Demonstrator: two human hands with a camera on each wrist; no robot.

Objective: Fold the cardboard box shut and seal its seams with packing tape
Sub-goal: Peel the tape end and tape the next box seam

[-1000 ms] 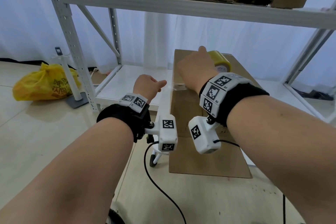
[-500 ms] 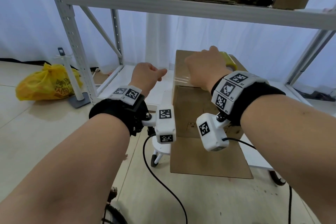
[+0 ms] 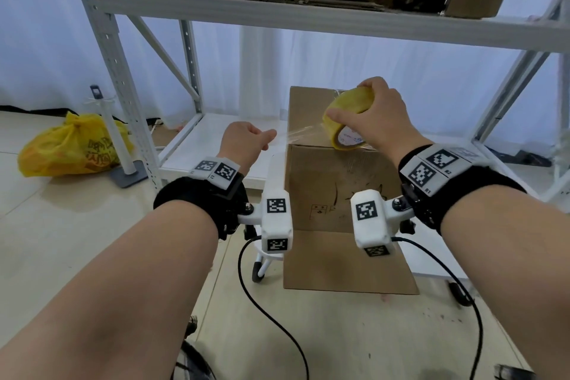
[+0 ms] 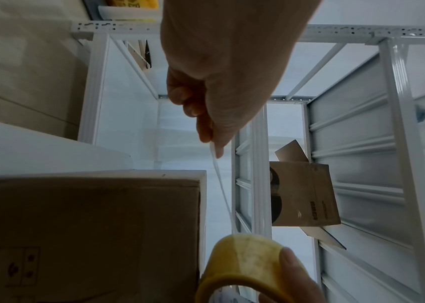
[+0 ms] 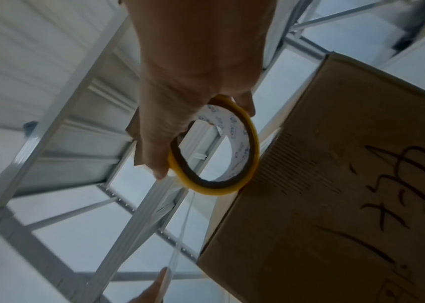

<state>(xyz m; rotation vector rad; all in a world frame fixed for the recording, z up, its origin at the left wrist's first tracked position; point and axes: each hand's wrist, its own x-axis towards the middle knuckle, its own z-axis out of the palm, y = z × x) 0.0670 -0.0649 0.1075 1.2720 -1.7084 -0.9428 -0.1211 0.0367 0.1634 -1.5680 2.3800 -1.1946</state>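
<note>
Two hands work at the cardboard box [image 3: 339, 188] standing on the low shelf [image 3: 216, 145]. Right hand [image 3: 374, 116], raised over the box's top, grips the yellow tape roll [image 3: 345, 111]. Left hand [image 3: 243, 142], beside the box's left edge, pinches the taut clear tape strip [image 4: 223, 190] between thumb and forefinger.

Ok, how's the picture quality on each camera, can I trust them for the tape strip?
Head view: bright, sharp, wide-angle bending; the strip is faint. Left wrist view: the box is dark against backlight, but the strip shows clearly. Right wrist view: blurred, dim, the roll readable.
</note>
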